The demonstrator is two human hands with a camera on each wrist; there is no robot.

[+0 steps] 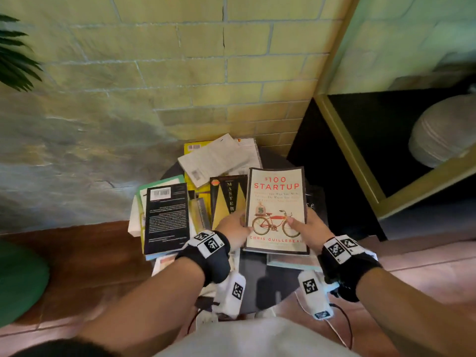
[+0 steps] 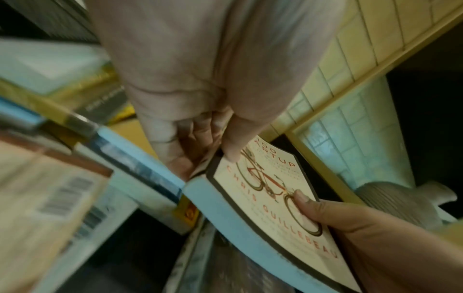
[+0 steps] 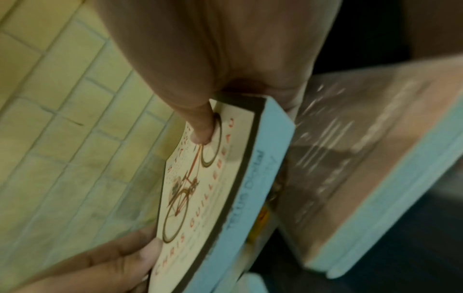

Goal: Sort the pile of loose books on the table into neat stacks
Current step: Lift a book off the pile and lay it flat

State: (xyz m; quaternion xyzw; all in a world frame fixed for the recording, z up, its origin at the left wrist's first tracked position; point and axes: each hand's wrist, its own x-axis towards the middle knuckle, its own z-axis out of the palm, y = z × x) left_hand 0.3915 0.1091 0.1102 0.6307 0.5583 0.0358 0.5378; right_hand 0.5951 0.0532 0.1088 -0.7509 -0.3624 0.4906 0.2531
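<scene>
A cream book titled "$100 Startup" (image 1: 277, 202), with a red bicycle on its cover, is held face up over the pile of loose books (image 1: 206, 191) on a small dark round table (image 1: 260, 282). My left hand (image 1: 233, 228) grips its left edge, thumb on the cover. My right hand (image 1: 307, 229) grips its right edge, thumb on the bicycle's wheel. In the left wrist view my left hand (image 2: 200, 138) pinches the book (image 2: 270, 198) at a corner. The right wrist view shows my right hand's thumb (image 3: 200, 126) pressed on the cover (image 3: 198, 190), fingers hidden under it.
A black book (image 1: 166, 217) lies back up at the left of the pile, a black-and-gold book (image 1: 226, 199) in the middle, a white one (image 1: 216, 161) behind. A yellow brick wall (image 1: 206, 60) stands close behind. A dark cabinet (image 1: 334, 176) is at the right.
</scene>
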